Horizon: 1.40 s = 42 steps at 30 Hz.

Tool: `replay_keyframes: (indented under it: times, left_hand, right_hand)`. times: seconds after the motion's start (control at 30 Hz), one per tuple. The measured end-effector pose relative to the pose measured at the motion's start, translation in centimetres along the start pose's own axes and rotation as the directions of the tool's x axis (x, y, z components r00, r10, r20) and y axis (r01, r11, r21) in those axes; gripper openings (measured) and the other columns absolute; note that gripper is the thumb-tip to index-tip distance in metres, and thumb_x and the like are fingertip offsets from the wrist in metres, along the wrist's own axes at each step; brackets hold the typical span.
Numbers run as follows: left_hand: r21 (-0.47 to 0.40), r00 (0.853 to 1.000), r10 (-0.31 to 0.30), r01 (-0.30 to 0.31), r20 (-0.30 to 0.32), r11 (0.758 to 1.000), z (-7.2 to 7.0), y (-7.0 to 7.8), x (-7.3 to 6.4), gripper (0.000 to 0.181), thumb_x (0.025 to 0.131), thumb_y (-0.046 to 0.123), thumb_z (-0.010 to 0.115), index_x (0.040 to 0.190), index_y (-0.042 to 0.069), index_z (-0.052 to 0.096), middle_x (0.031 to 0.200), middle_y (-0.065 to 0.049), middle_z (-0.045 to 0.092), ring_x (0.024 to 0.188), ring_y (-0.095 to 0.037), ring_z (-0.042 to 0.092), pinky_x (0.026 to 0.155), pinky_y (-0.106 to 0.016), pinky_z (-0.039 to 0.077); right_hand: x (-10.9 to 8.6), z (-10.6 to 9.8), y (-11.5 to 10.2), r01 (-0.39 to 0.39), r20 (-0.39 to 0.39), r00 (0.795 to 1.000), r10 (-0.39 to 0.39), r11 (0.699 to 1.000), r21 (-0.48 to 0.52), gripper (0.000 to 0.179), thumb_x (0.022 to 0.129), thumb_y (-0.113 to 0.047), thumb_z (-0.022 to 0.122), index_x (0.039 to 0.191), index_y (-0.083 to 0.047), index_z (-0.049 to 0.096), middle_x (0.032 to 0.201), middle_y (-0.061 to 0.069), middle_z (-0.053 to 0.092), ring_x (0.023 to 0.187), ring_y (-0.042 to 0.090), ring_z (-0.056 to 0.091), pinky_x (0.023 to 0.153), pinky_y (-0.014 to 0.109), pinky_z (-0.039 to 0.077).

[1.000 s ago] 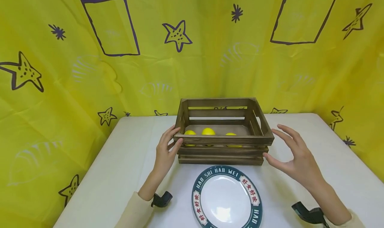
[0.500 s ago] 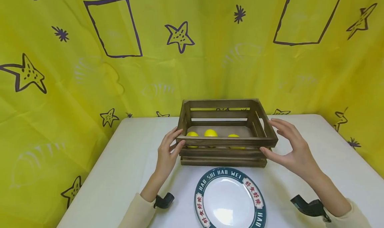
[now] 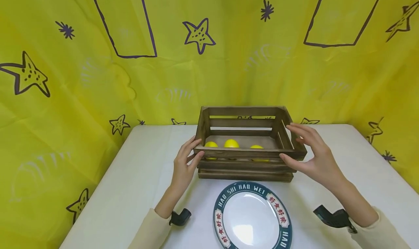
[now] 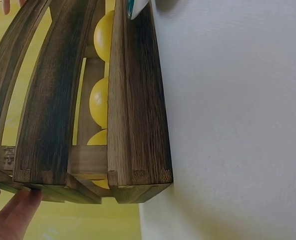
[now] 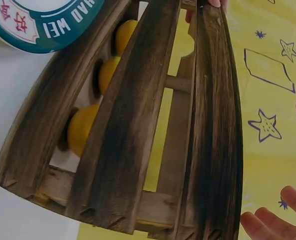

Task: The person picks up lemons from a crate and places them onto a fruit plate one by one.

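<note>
A dark brown slatted wooden crate (image 3: 245, 153) stands on the white table. Three smooth yellow rounded things (image 3: 231, 143) lie in it, partly hidden by the front slats. My left hand (image 3: 183, 169) grips the crate's left front corner, thumb at the front and fingers along the side. In the left wrist view its fingertips (image 4: 32, 196) meet a slat's end. My right hand (image 3: 315, 156) is spread around the right front corner, its thumb overlapping the front slats. The right wrist view shows its fingers (image 5: 267, 225) beside the crate's upper slat, curved and holding nothing.
A white plate (image 3: 250, 218) with a green lettered rim lies right in front of the crate. Behind the white table (image 3: 144, 169) hangs a yellow curtain (image 3: 235, 70) with starfish drawings. Black wrist straps with camera mounts sit on both arms.
My right hand has moved left, from beside the crate to around its right front corner. The left hand keeps its place on the crate. The whole view has shifted slightly.
</note>
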State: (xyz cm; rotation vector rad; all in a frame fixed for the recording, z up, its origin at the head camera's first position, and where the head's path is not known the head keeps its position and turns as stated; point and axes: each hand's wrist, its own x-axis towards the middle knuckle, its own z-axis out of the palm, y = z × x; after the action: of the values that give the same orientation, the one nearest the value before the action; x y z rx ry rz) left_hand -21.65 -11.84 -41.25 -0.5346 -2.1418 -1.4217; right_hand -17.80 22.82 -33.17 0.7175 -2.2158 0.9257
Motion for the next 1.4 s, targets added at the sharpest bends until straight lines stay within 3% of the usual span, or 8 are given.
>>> replay_keyframes:
  times: [0.33,0.47,0.7,0.8,0.97,1.07,1.2,1.4]
  left_hand:
    - [-0.006,1.0,0.029,-0.029,-0.001,1.0,-0.1,-0.2,0.2,0.039,0.092,0.011,0.067,0.131,0.011,0.061,0.143,-0.01,0.05,0.125,-0.031,0.054,0.087,-0.04,0.057]
    - [0.018,1.0,0.029,-0.029,0.004,0.999,-0.1,-0.2,0.3,0.039,0.092,0.013,0.068,0.131,0.011,0.06,0.143,-0.01,0.05,0.126,-0.031,0.053,0.087,-0.038,0.058]
    - [0.051,0.998,0.065,-0.065,-0.004,0.997,-0.2,-0.5,0.3,0.04,0.091,0.01,0.068,0.131,0.009,0.06,0.142,-0.013,0.05,0.126,-0.033,0.053,0.085,-0.04,0.059]
    - [0.044,0.997,0.078,-0.078,-0.008,0.996,-0.1,-0.6,0.2,0.04,0.091,0.009,0.069,0.13,0.008,0.06,0.142,-0.013,0.05,0.125,-0.034,0.054,0.084,-0.04,0.059]
    - [0.053,0.996,0.084,-0.083,-0.009,0.995,0.0,-0.6,0.2,0.041,0.09,0.009,0.069,0.13,0.009,0.06,0.142,-0.013,0.05,0.126,-0.034,0.053,0.083,-0.04,0.059]
    - [0.052,0.996,0.085,-0.085,-0.005,0.995,0.1,-0.6,0.3,0.041,0.091,0.009,0.068,0.131,0.009,0.059,0.142,-0.013,0.05,0.126,-0.034,0.053,0.084,-0.04,0.059]
    - [0.051,0.996,0.084,-0.084,0.004,0.995,0.2,-0.6,0.2,0.04,0.091,0.01,0.068,0.131,0.008,0.059,0.143,-0.014,0.049,0.127,-0.034,0.053,0.084,-0.041,0.059]
    - [0.055,0.997,0.07,-0.07,-0.008,0.996,0.1,-0.5,0.1,0.04,0.091,0.011,0.068,0.13,0.01,0.06,0.143,-0.012,0.05,0.126,-0.034,0.053,0.084,-0.043,0.059]
  right_hand:
    - [2.3,-0.4,-0.5,0.075,0.047,0.996,-0.074,0.997,-0.005,0.079,0.057,0.011,0.085,0.13,0.0,0.057,0.132,0.016,0.054,0.123,-0.002,0.044,0.094,0.003,0.039]
    - [3.2,-1.1,-0.8,0.049,0.163,0.986,-0.036,0.996,-0.079,0.073,0.061,0.003,0.087,0.128,-0.005,0.059,0.133,0.014,0.053,0.123,0.019,0.048,0.097,0.002,0.032]
    - [5.2,-1.7,-0.6,0.027,0.319,0.948,-0.013,0.999,-0.04,0.063,0.066,-0.005,0.088,0.124,-0.007,0.062,0.134,0.016,0.051,0.12,0.039,0.048,0.088,0.07,0.045]
    - [6.0,-1.7,-0.5,0.004,0.339,0.941,0.007,1.0,-0.031,0.058,0.068,-0.005,0.087,0.121,-0.007,0.063,0.133,0.018,0.052,0.121,0.041,0.046,0.089,0.073,0.041]
    - [7.2,-1.6,-0.3,0.044,0.342,0.939,-0.027,0.998,-0.042,0.054,0.069,-0.006,0.087,0.119,-0.006,0.065,0.131,0.016,0.055,0.118,0.031,0.049,0.099,0.034,0.047]
    - [7.8,-1.5,0.0,0.099,0.331,0.94,-0.084,0.995,-0.031,0.055,0.067,-0.004,0.087,0.117,-0.006,0.066,0.127,0.013,0.059,0.113,0.011,0.051,0.087,0.004,0.038]
    - [8.4,-1.5,0.3,0.15,0.347,0.928,-0.138,0.989,-0.008,0.057,0.063,0.0,0.088,0.115,-0.006,0.067,0.121,0.011,0.062,0.108,-0.01,0.045,0.088,-0.001,0.037]
    - [9.6,-1.3,0.9,0.167,0.413,0.895,-0.168,0.985,0.039,0.061,0.067,0.0,0.087,0.123,-0.006,0.063,0.123,-0.001,0.061,0.108,-0.007,0.048,0.089,0.005,0.042]
